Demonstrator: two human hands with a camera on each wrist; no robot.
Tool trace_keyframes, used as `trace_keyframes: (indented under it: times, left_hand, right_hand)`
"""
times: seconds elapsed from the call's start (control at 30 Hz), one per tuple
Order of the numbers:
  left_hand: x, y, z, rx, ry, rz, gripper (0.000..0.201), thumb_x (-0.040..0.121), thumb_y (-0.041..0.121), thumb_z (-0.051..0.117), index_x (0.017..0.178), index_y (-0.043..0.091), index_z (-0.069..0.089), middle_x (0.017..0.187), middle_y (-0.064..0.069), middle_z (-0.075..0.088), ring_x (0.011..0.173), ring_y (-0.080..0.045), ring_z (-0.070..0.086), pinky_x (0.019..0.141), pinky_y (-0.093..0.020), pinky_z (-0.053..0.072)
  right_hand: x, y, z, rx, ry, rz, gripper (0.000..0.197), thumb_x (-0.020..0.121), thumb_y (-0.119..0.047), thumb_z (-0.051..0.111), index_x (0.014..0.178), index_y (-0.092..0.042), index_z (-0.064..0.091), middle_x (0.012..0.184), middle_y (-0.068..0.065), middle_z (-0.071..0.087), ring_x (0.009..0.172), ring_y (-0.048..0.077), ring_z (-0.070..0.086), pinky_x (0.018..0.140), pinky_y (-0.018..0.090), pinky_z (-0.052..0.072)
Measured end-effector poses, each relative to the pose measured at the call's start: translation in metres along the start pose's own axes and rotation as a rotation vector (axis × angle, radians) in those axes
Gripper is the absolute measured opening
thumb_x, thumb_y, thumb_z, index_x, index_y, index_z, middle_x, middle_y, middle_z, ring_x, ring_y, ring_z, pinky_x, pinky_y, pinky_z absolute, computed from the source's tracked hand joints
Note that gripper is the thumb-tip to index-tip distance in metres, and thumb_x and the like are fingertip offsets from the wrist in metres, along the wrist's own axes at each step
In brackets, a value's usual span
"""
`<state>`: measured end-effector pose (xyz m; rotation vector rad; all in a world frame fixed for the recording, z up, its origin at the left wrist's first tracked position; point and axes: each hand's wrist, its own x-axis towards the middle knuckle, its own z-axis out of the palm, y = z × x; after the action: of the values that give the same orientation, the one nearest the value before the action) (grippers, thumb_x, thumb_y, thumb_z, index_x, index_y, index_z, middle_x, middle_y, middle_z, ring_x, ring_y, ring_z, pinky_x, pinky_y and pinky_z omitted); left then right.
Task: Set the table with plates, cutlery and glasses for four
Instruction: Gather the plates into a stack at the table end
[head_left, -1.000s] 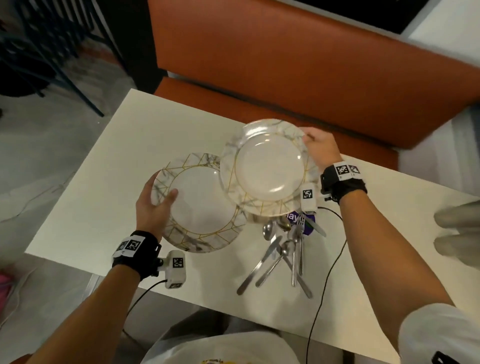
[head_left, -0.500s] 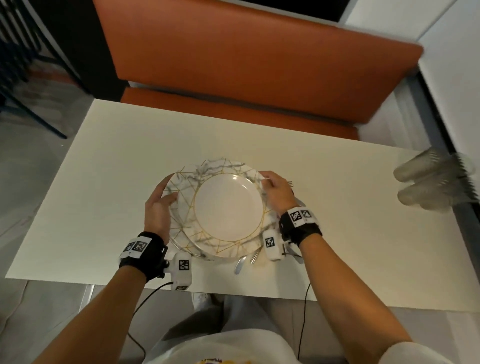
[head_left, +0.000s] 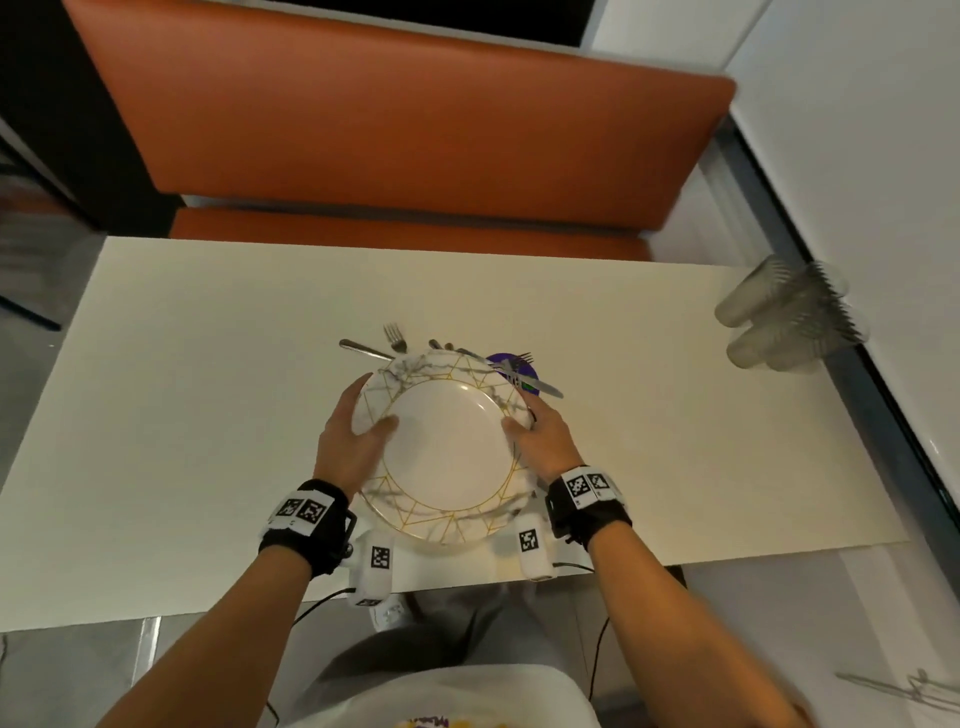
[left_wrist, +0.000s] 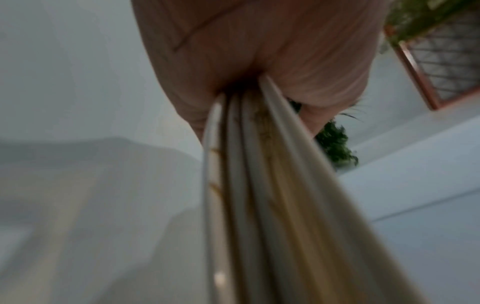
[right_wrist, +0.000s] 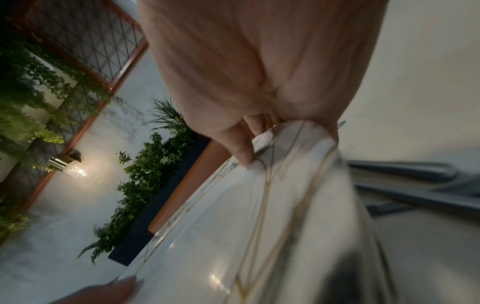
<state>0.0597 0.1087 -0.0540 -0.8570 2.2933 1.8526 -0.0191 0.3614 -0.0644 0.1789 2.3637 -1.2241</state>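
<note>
An orange bench seat runs along the far side of a long cream worktop. Near the worktop's middle, toward the near edge, the person holds a stack of plates between both hands. The plates are white with grey marbling and thin gold lines. The head view shows only the top plate; the left wrist view shows about four rims stacked edge-on, though blur makes the exact count unsure.

The left hand takes the stack's left edge in its grip, thumb lying over the top rim and fingers going under. The right hand does the same on the right edge, its thumb pressed onto the patterned rim. Both grips are closed on the stack, one each side. Whether the stack rests on the worktop or is lifted just clear cannot be told.

At the far right end of the worktop stands a cluster of clear ribbed glasses, at least four, blurred and close together.

Just beyond the stack lies a loose heap of cutlery: two forks can be counted, one knife and at least one spoon handle, the rest hidden by the plates. A small purple thing lies beneath the knife.
</note>
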Motion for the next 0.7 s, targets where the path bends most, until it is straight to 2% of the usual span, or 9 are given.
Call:
trace_keyframes:
  times: [0.07,0.1,0.17,0.27,0.33,0.4,0.5,0.63,0.7]
  left_hand:
    - [0.006,0.008,0.015,0.116,-0.043,0.012,0.065,0.096,0.023,0.068,0.154,0.034,0.042,0.149,-0.004,0.056,0.133,-0.026,0.053,0.108,-0.038,0.042]
    - [0.009,0.013,0.024,0.170,-0.064,0.010,0.064,0.098,0.022,0.066,0.155,0.031,0.039,0.148,-0.008,0.055,0.127,-0.026,0.054,0.102,-0.033,0.041]
    - [0.013,0.021,0.044,0.240,-0.114,0.023,0.063,0.101,0.023,0.063,0.157,0.028,0.035,0.146,-0.013,0.057,0.119,-0.026,0.056,0.098,-0.032,0.041]
    - [0.021,0.035,0.081,0.331,-0.181,0.071,0.064,0.102,0.023,0.062,0.159,0.025,0.033,0.154,-0.015,0.050,0.139,-0.035,0.049,0.110,-0.039,0.039]
    - [0.025,0.044,0.111,0.385,-0.206,0.099,0.066,0.102,0.021,0.062,0.160,0.023,0.031,0.159,-0.013,0.045,0.147,-0.034,0.041,0.115,-0.040,0.035]
    - [0.029,0.050,0.144,0.424,-0.235,0.120,0.068,0.101,0.020,0.063,0.161,0.022,0.030,0.162,-0.011,0.041,0.149,-0.032,0.038,0.118,-0.040,0.031]
    - [0.033,0.055,0.199,0.498,-0.273,0.119,0.071,0.101,0.021,0.064,0.162,0.023,0.028,0.162,-0.010,0.042,0.149,-0.034,0.039,0.119,-0.046,0.032]
    - [0.035,0.060,0.274,0.550,-0.345,0.087,0.070,0.101,0.020,0.064,0.162,0.017,0.028,0.160,-0.018,0.042,0.149,-0.037,0.038,0.119,-0.047,0.032]
    - [0.035,0.062,0.306,0.565,-0.362,0.073,0.069,0.101,0.020,0.064,0.161,0.017,0.029,0.152,-0.025,0.046,0.141,-0.041,0.044,0.115,-0.046,0.038]
  right_hand:
    - [-0.002,0.010,-0.014,0.021,0.008,-0.002,0.065,0.090,-0.027,0.066,0.150,-0.036,0.043,0.144,0.000,0.055,0.130,0.022,0.053,0.110,0.041,0.045]
    - [-0.004,0.014,-0.023,0.032,0.022,-0.012,0.065,0.089,-0.024,0.068,0.149,-0.035,0.044,0.141,-0.002,0.057,0.127,0.020,0.055,0.107,0.038,0.045]
    - [-0.005,0.024,-0.040,0.044,0.066,-0.020,0.063,0.090,-0.017,0.069,0.147,-0.030,0.046,0.137,-0.002,0.059,0.120,0.016,0.055,0.101,0.029,0.043]
    - [-0.003,0.044,-0.070,0.047,0.132,-0.005,0.059,0.092,-0.015,0.069,0.147,-0.021,0.047,0.138,0.001,0.058,0.121,0.015,0.053,0.098,0.024,0.038]
    - [-0.002,0.061,-0.090,0.053,0.165,0.022,0.059,0.093,-0.015,0.069,0.147,-0.020,0.047,0.139,0.001,0.058,0.116,0.011,0.050,0.097,0.022,0.036]
    - [0.000,0.079,-0.114,0.068,0.201,0.042,0.059,0.093,-0.014,0.070,0.147,-0.020,0.047,0.140,0.001,0.057,0.118,0.012,0.050,0.096,0.021,0.035]
    - [0.004,0.110,-0.150,0.093,0.248,0.097,0.060,0.092,-0.015,0.070,0.147,-0.020,0.046,0.144,0.001,0.055,0.130,0.020,0.050,0.099,0.024,0.037]
    - [0.013,0.155,-0.191,0.077,0.290,0.178,0.063,0.091,-0.018,0.071,0.148,-0.019,0.045,0.145,0.006,0.054,0.134,0.027,0.051,0.112,0.038,0.041]
    - [0.019,0.176,-0.210,0.043,0.294,0.201,0.064,0.091,-0.018,0.069,0.149,-0.017,0.044,0.146,0.009,0.054,0.134,0.029,0.050,0.112,0.036,0.040]
